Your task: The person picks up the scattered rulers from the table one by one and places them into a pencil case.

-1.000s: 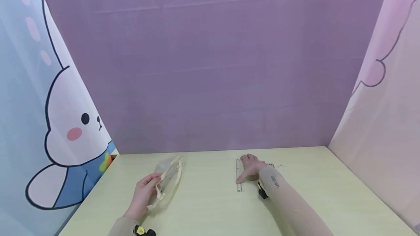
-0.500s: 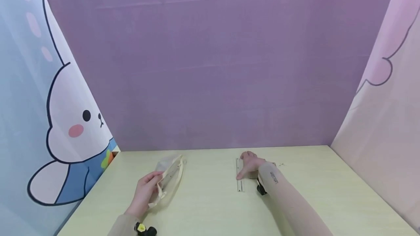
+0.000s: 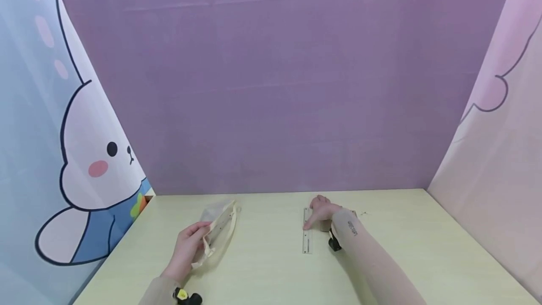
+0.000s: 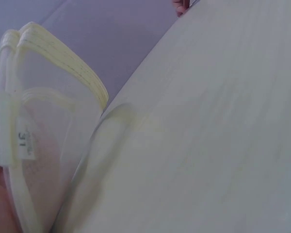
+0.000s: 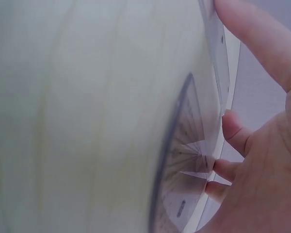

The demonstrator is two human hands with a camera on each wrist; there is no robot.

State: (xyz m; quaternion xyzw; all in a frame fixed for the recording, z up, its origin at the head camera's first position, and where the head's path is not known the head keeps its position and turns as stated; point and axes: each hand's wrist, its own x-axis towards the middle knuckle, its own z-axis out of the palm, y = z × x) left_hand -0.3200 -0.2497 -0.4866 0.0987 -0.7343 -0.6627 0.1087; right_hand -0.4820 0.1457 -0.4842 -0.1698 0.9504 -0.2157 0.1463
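Note:
My left hand pinches the edge of a see-through pouch with cream trim, which stands tilted on the table's left half. In the left wrist view, a small printed label shows on the pouch. My right hand lies over a clear ruler, thumb extended onto it and another fingertip at its far end. In the right wrist view, a clear protractor with radial lines lies under the palm, and the other fingertips touch near its edge. In the head view the hand mostly hides it.
The pale wood-grain table ends at a purple backdrop. Small dark marks show on the tabletop right of the right hand. Printed curtains flank both sides, with a cartoon rabbit on the left one.
The ruler has slid slightly towards me and to the left under my right hand. My left hand and the pouch stay in place. The head view has shifted a little.

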